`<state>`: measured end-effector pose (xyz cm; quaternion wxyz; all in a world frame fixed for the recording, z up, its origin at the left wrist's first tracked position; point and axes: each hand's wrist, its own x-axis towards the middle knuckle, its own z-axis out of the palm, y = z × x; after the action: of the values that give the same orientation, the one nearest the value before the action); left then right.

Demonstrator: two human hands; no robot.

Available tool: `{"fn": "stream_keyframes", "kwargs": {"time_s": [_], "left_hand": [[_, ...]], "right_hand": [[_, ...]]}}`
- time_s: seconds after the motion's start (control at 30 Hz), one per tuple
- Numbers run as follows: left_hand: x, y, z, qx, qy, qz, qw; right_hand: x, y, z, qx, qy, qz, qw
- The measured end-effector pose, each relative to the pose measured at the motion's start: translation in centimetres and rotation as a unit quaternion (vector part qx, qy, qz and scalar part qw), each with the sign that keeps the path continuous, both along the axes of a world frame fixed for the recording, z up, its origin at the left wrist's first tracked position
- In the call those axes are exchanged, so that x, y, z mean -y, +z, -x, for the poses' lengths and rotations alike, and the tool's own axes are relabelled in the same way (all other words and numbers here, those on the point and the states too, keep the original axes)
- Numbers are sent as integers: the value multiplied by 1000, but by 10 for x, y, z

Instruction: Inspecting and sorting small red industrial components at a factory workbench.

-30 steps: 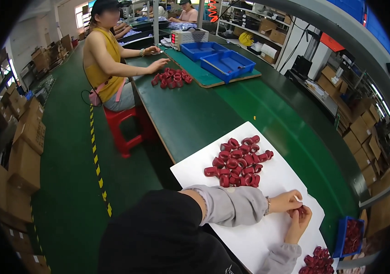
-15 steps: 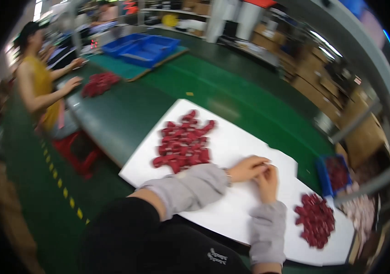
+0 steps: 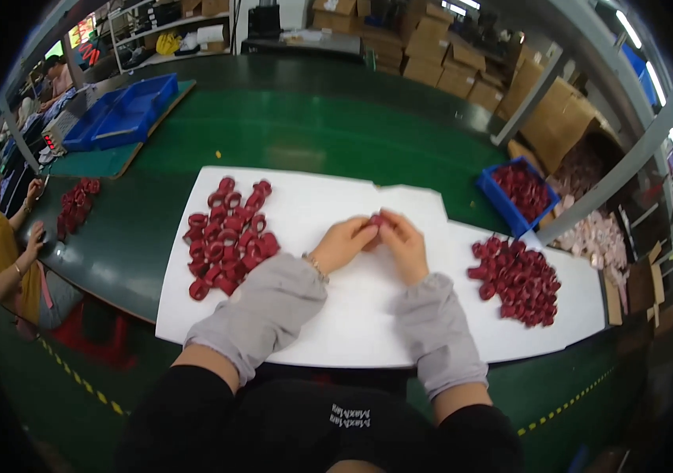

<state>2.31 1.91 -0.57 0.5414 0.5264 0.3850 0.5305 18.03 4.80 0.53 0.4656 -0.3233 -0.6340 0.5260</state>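
Observation:
Above the middle of a white sheet [image 3: 360, 323], the fingertips of my left hand [image 3: 342, 244] and my right hand [image 3: 406, 246] meet. Both are closed in a pinch around one small dark red ring-shaped piece [image 3: 376, 220], mostly covered by the fingers. To the left of my hands, a loose pile of dark red ring-shaped pieces [image 3: 227, 240] is spread on the sheet, partly beside my left sleeve. A denser pile of similar red pieces [image 3: 516, 282] lies at the right end of the sheet.
Past the right pile stands a blue bin [image 3: 496, 199] of red pieces, near a heap of pale pieces [image 3: 592, 236] and a grey post [image 3: 537, 94]. Blue trays [image 3: 127, 110] sit far left. A co-worker [image 3: 5, 260] sits at the left by more red pieces [image 3: 76, 206].
The whole view has swung and levelled, so the table and piles appear farther left. My hands remain together over the sheet; the red piece between the fingertips now shows.

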Motion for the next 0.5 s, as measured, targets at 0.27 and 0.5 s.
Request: {"fn": "stream_keyframes", "kwargs": {"time_s": [0.27, 0.5], "left_hand": [[-7, 1, 3, 17, -58, 29, 998], [-6, 3, 5, 127, 64, -11, 990]], "right_hand": [[-3, 12, -2, 22, 34, -60, 997], [-5, 1, -8, 33, 32, 20, 999]]}}
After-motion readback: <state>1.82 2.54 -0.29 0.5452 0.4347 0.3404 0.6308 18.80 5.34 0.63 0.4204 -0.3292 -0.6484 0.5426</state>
